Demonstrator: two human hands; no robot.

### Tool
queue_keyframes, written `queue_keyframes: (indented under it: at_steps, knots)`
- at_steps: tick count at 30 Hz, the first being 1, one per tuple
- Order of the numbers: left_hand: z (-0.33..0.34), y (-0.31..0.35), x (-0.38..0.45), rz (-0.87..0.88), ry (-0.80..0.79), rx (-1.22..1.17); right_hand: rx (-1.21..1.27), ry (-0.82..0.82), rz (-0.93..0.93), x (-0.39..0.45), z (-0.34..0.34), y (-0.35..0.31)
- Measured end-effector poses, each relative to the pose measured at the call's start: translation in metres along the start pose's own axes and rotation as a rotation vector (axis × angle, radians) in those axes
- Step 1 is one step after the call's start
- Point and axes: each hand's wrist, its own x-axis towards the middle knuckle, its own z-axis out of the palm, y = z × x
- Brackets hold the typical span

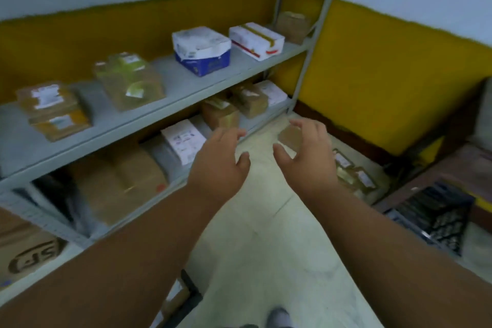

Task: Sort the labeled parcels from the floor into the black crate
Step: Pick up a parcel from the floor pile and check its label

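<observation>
We face the grey shelving point(170, 104) stacked with boxes. Our black crate point(436, 217) sits at right. Labeled parcels point(355, 174) lie on the floor point(266, 234) beside it. Our left hand point(219, 165) and right hand point(306, 157) hover spread wide, empty.

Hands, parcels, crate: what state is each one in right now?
Left hand: open, empty, reaching forward.
Right hand: open, empty, fingers spread above the floor.
Small brown parcel: on the floor, partly hidden behind the right hand.
Labeled parcels: lying on the floor by the wall, untouched.
Black crate: on the floor at right; contents unclear.
Blue and white box: closed, on the shelf.
</observation>
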Motion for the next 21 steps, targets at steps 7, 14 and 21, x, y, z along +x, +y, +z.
queue_keyframes:
  at_steps: [7,14,21]
  knots:
    - [0.117,0.096,0.054,0.068,-0.085,-0.105,-0.019,0.089,0.166,0.038,-0.076,0.129]
    - [0.184,0.103,0.117,0.123,-0.183,-0.123,0.093,0.103,0.309,0.076,-0.066,0.201]
    - [0.267,0.081,0.225,0.135,-0.389,-0.172,-0.032,0.007,0.379,0.157,-0.041,0.264]
